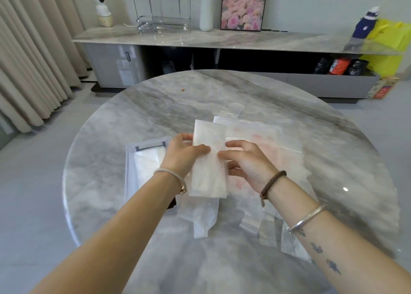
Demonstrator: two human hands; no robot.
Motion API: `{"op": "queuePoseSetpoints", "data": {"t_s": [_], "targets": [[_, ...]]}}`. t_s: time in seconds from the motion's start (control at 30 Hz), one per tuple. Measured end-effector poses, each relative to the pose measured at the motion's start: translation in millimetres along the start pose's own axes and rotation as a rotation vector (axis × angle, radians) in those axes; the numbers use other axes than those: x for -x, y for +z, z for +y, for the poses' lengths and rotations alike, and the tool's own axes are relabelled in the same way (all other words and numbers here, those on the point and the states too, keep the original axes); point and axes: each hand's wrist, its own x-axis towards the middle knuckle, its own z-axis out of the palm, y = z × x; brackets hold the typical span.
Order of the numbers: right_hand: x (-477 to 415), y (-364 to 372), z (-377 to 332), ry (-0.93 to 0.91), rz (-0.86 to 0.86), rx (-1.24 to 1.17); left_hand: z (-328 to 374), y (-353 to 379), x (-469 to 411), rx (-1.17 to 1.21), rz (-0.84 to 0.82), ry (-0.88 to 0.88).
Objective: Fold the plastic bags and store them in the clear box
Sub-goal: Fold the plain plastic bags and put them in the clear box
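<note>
Both hands hold a folded plastic bag [209,158] upright above the round marble table [289,106]; the left hand [184,153] pinches its left edge, thumb on the front and fingers behind; the right hand [246,162] pinches its right edge the same way. Just left of the left hand lies the clear box [130,173], with what looks like a white folded bag inside, though the wrist hides part of it. Under and to the right of the right hand lie loose plastic bags [278,144], flat on the table; more lie below both wrists.
</note>
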Motion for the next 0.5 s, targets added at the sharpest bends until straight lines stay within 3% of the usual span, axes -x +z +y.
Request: {"op": "queuePoseSetpoints", "data": {"t_s": [0.2,0.3,0.4,0.5], "targets": [[-9,55,-4,-0.003,-0.004,-0.017,3,-55,-2,-0.213,0.285,0.144],[-18,82,-2,-0.047,0.04,0.15,5,-85,-1,-0.398,0.387,0.231],[-28,101,-1,-0.165,0.111,0.442,4,-109,-1,-0.565,0.397,0.257],[-31,110,-2,-0.236,0.105,0.66,-5,-118,-3,-0.828,0.3,0.259]]}}
